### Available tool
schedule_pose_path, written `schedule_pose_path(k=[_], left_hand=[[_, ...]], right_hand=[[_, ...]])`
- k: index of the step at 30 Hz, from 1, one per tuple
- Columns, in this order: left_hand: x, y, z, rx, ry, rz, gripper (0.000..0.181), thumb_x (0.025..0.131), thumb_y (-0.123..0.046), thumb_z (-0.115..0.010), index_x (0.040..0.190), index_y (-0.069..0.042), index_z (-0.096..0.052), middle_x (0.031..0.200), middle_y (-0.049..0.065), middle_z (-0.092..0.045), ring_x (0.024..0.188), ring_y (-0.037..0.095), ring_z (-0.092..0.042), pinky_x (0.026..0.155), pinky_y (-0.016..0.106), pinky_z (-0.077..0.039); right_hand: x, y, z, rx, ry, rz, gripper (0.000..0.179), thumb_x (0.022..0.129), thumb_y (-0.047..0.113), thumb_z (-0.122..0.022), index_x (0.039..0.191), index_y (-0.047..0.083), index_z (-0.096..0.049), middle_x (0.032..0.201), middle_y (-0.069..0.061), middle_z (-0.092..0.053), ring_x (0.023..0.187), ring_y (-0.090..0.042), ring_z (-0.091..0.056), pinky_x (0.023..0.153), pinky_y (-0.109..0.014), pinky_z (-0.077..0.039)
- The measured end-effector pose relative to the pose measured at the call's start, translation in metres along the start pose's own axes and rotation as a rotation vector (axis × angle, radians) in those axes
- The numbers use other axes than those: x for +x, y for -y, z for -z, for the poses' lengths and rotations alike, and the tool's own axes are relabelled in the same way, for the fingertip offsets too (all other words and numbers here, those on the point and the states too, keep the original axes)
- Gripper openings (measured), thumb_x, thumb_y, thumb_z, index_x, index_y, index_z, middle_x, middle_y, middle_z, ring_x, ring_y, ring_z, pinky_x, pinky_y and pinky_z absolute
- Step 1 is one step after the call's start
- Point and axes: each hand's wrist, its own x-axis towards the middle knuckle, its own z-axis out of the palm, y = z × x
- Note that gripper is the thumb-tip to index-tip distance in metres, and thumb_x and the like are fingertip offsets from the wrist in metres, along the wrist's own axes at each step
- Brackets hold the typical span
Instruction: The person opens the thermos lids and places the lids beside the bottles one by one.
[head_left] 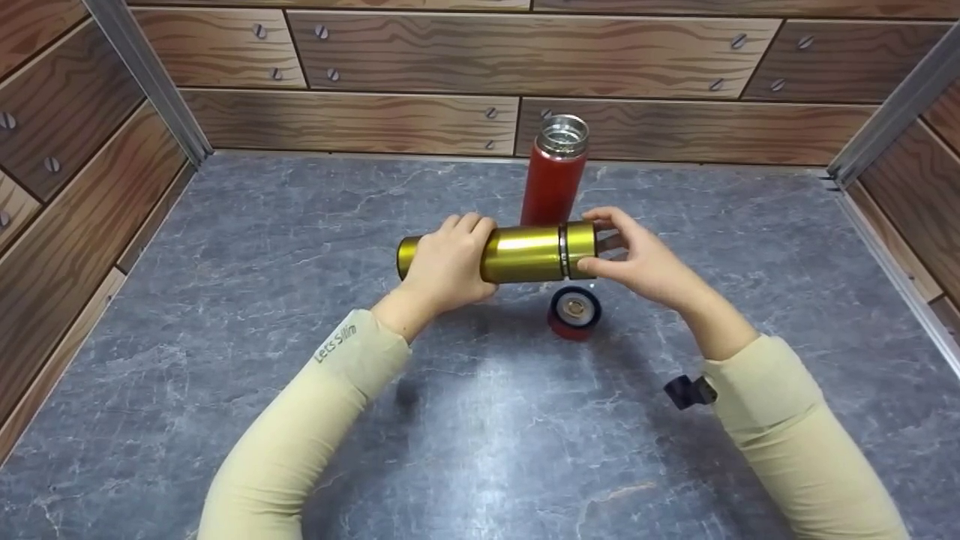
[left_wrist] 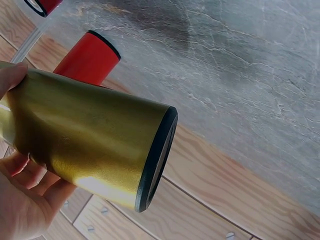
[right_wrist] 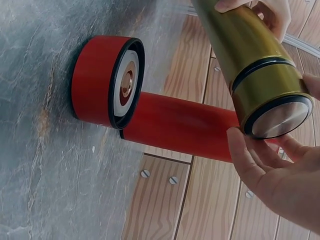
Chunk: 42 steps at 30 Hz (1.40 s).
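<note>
A shiny gold thermos flask [head_left: 523,255] is held sideways above the table, its lid [head_left: 580,250] pointing right. My left hand [head_left: 452,262] grips the flask's body from above, near its black-rimmed base [left_wrist: 157,160]. Around the gold lid, the fingers and thumb of my right hand [head_left: 634,259] pinch the edge; the lid's silver top [right_wrist: 280,119] shows in the right wrist view. Behind the gold flask stands an upright red thermos flask [head_left: 553,180] with its steel mouth uncovered. In front, a red lid [head_left: 574,313] lies on the table with its inside facing up.
The grey marbled table [head_left: 300,225] is bounded by wood-patterned panels [head_left: 525,56] at the back and both sides. Metal corner strips [head_left: 150,82] join the panels. A small dark object [head_left: 688,391] sits at the right sleeve cuff.
</note>
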Motion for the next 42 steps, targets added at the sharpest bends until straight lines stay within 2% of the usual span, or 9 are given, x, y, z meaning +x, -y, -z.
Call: schedule_pose_path(k=[3, 7, 11, 17, 21, 27, 31, 35, 42], left_hand=[[-0.0002, 0.0004, 0.0003, -0.001, -0.001, 0.006, 0.062, 0.062, -0.031, -0.079, 0.114, -0.008, -0.054, 0.110, 0.008, -0.060, 0.098, 0.027, -0.057, 0.074, 0.042, -0.054], [-0.0005, -0.0007, 0.0015, -0.001, 0.002, 0.003, 0.061, 0.062, -0.030, -0.078, 0.113, -0.008, -0.054, 0.108, 0.008, -0.060, 0.096, 0.027, -0.057, 0.071, 0.042, -0.054], [-0.0007, -0.0019, 0.0029, 0.000, 0.004, -0.003, 0.060, 0.062, -0.029, -0.077, 0.113, -0.007, -0.054, 0.106, 0.008, -0.060, 0.094, 0.027, -0.057, 0.070, 0.042, -0.054], [-0.0019, -0.0007, 0.0031, 0.001, 0.011, 0.004, 0.062, 0.062, -0.030, -0.078, 0.115, -0.008, -0.054, 0.108, 0.008, -0.060, 0.096, 0.027, -0.057, 0.071, 0.042, -0.054], [-0.0026, 0.0000, 0.0030, -0.002, 0.010, 0.010, 0.063, 0.063, -0.031, -0.078, 0.116, -0.008, -0.054, 0.110, 0.008, -0.060, 0.098, 0.027, -0.057, 0.072, 0.042, -0.054], [-0.0018, 0.0000, 0.0031, -0.001, 0.007, 0.009, 0.063, 0.063, -0.031, -0.077, 0.116, -0.008, -0.054, 0.111, 0.008, -0.060, 0.098, 0.026, -0.057, 0.072, 0.042, -0.054], [-0.0011, 0.0000, 0.0030, -0.003, 0.006, 0.008, 0.062, 0.063, -0.030, -0.077, 0.116, -0.008, -0.054, 0.110, 0.007, -0.060, 0.097, 0.026, -0.057, 0.071, 0.042, -0.054], [-0.0014, -0.0001, 0.0035, 0.000, 0.000, 0.005, 0.061, 0.062, -0.030, -0.077, 0.115, -0.008, -0.054, 0.109, 0.007, -0.060, 0.097, 0.026, -0.057, 0.072, 0.042, -0.054], [-0.0017, 0.0018, 0.0017, -0.005, -0.017, 0.009, 0.060, 0.062, -0.030, -0.077, 0.113, -0.009, -0.054, 0.108, 0.007, -0.060, 0.096, 0.026, -0.058, 0.071, 0.042, -0.054]], right_hand=[[0.0006, 0.0018, -0.0009, 0.032, -0.001, -0.039, 0.064, 0.090, 0.029, -0.059, 0.142, 0.005, -0.029, 0.138, -0.021, -0.041, 0.113, -0.031, -0.051, 0.089, -0.038, -0.049], [0.0017, 0.0046, -0.0021, 0.057, -0.015, -0.116, 0.061, 0.096, 0.038, -0.046, 0.141, 0.000, -0.030, 0.124, -0.022, -0.050, 0.092, -0.021, -0.058, 0.074, -0.027, -0.054], [0.0016, 0.0048, -0.0019, 0.062, -0.012, -0.126, 0.058, 0.096, 0.037, -0.047, 0.136, -0.003, -0.037, 0.106, -0.017, -0.054, 0.074, -0.012, -0.056, 0.066, -0.023, -0.054], [-0.0002, 0.0020, -0.0004, 0.047, 0.019, -0.028, 0.059, 0.088, 0.023, -0.063, 0.137, 0.004, -0.036, 0.132, -0.019, -0.046, 0.099, -0.023, -0.057, 0.079, -0.027, -0.051], [0.0003, 0.0030, -0.0014, 0.067, 0.023, -0.051, 0.067, 0.090, 0.029, -0.060, 0.144, 0.006, -0.027, 0.139, -0.021, -0.040, 0.107, -0.029, -0.055, 0.081, -0.029, -0.051], [0.0026, 0.0066, -0.0028, 0.087, 0.016, -0.157, 0.064, 0.097, 0.043, -0.039, 0.142, -0.001, -0.027, 0.134, -0.025, -0.042, 0.077, -0.013, -0.058, 0.065, -0.024, -0.054], [0.0038, 0.0062, -0.0028, 0.080, 0.016, -0.160, 0.061, 0.097, 0.044, -0.040, 0.135, -0.004, -0.036, 0.119, -0.023, -0.051, 0.067, -0.010, -0.060, 0.061, -0.025, -0.055], [0.0034, 0.0045, -0.0019, 0.075, 0.008, -0.118, 0.055, 0.094, 0.035, -0.051, 0.134, -0.002, -0.039, 0.111, -0.018, -0.054, 0.080, -0.012, -0.058, 0.067, -0.025, -0.054], [0.0026, 0.0025, -0.0015, 0.046, 0.006, -0.034, 0.059, 0.087, 0.022, -0.063, 0.136, 0.004, -0.037, 0.129, -0.020, -0.047, 0.103, -0.028, -0.055, 0.078, -0.024, -0.050]])
